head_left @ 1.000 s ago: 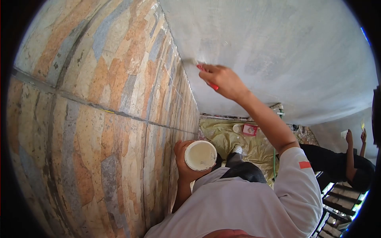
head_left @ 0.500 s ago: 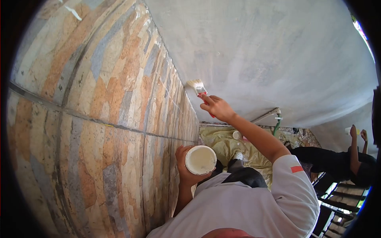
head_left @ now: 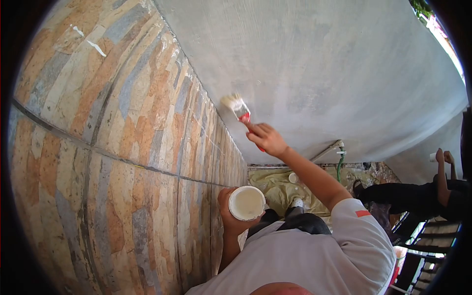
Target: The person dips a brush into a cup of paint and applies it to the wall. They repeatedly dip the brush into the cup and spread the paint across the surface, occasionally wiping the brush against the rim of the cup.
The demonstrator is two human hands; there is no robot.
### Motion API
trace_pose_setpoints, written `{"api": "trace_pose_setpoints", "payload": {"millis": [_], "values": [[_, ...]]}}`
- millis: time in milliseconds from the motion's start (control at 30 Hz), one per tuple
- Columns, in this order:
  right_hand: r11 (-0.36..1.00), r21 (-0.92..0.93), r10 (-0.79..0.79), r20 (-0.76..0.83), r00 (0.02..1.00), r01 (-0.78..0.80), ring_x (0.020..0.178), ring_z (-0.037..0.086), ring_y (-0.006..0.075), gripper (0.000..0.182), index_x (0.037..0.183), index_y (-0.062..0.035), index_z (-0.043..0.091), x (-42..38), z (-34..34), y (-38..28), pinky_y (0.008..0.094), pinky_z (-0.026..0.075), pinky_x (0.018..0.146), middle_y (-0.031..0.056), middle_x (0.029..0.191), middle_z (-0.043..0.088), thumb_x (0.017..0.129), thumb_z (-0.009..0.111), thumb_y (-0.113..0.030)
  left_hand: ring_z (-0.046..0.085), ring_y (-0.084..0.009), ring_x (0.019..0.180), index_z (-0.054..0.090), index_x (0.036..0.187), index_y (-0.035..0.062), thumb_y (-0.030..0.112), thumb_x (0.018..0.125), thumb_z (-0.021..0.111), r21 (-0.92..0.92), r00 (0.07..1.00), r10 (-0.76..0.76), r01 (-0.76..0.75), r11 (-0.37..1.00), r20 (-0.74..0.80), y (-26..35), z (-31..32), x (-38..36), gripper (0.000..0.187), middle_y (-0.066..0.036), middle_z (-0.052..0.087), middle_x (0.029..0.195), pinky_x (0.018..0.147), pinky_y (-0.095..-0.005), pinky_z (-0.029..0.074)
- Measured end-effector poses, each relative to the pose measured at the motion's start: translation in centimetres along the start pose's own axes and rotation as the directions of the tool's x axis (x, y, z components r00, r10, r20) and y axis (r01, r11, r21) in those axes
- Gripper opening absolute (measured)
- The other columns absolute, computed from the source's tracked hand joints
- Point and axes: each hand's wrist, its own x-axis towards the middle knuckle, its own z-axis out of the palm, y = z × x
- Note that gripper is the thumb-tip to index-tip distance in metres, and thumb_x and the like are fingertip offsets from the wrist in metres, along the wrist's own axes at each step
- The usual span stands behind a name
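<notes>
My right hand [head_left: 267, 139] is closed around the red handle of a paintbrush [head_left: 241, 111]. Its pale bristles, slightly blurred, are at the grey wall [head_left: 314, 73], close to the corner where that wall meets the stone-tiled wall [head_left: 132, 113]. Lower down, my left hand [head_left: 227, 209] grips a white tub [head_left: 247, 203] from its left side. Off-white paint or a similar liquid shows inside the tub, which is held upright in front of my body. The far fingers of the left hand are hidden behind the tub.
A crumpled yellowish sheet [head_left: 265, 183] covers the floor, with a small white cup [head_left: 293, 177] on it. A pipe with a green hose [head_left: 340, 164] comes off the grey wall. Another person in dark clothes [head_left: 408, 196] works at the right, near a dark slatted structure [head_left: 427, 250].
The brush has moved a little left and up along the corner, my right hand with it. The tub is still in my left hand. The camera view has shifted slightly.
</notes>
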Motion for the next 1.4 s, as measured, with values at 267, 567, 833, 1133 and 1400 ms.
{"api": "trace_pose_setpoints", "payload": {"millis": [267,567,833,1133,1400], "values": [[0.991,0.074,0.080,0.310,0.947,-0.107,0.100,0.072,0.0329,0.023,0.110,-0.0090,0.054,2.6,-1.4,-1.1,0.0415,0.061,0.085,0.0130,0.148,0.057,0.088,0.062,-0.007,0.064,-0.0240,0.108,0.056,0.125,0.0011,0.016,0.050,0.102,0.086,0.995,0.095,-0.096,0.992,0.012,-0.2,-0.9,-0.4,0.090,-0.011,0.061,0.118,0.094,-0.0398,0.053],[0.999,-0.014,0.031,-0.312,0.949,-0.037,0.095,0.071,0.0328,0.020,0.102,-0.0070,0.059,9.1,-11.5,-0.8,0.0405,0.060,0.077,0.0159,0.147,0.058,0.085,0.070,-0.010,0.064,-0.0252,0.108,0.056,0.126,0.0004,0.015,0.051,0.100,0.087,0.990,0.134,-0.137,0.987,0.039,-0.1,-0.7,0.9,0.089,-0.012,0.062,0.118,0.092,-0.0411,0.054],[0.927,0.158,0.320,0.137,0.938,-0.339,0.100,0.069,0.0374,0.015,0.106,-0.0037,0.059,-6.5,-0.1,-1.7,0.0434,0.058,0.083,0.0178,0.141,0.062,0.093,0.067,-0.005,0.066,-0.0238,0.107,0.056,0.127,0.0017,0.011,0.051,0.099,0.045,0.990,0.126,-0.129,0.991,0.071,0.1,-0.1,1.3,0.088,-0.011,0.063,0.118,0.092,-0.0401,0.055],[-0.424,0.904,0.900,0.428,0.085,-0.055,0.106,0.073,0.0234,0.033,0.107,-0.0081,0.064,-6.6,-9.9,-7.0,0.0424,0.056,0.088,0.0084,0.108,0.075,0.107,0.059,-0.041,0.065,-0.0236,0.112,0.055,0.132,0.0006,0.009,0.057,0.097,-0.167,0.998,0.023,-0.012,0.986,0.064,0.4,0.9,2.7,0.087,-0.011,0.064,0.121,0.097,-0.0410,0.055],[-0.612,0.735,0.790,0.576,0.209,0.292,0.081,0.062,0.0225,0.041,0.105,-0.0142,0.070,-12.1,-22.4,-10.4,0.0359,0.046,0.079,0.0129,0.108,0.075,0.108,0.049,-0.050,0.057,-0.0323,0.120,0.062,0.125,0.0059,0.019,0.053,0.101,0.073,0.972,0.207,-0.216,0.974,0.113,2.3,4.5,5.5,0.083,-0.014,0.058,0.129,0.100,-0.0465,0.049]]}}
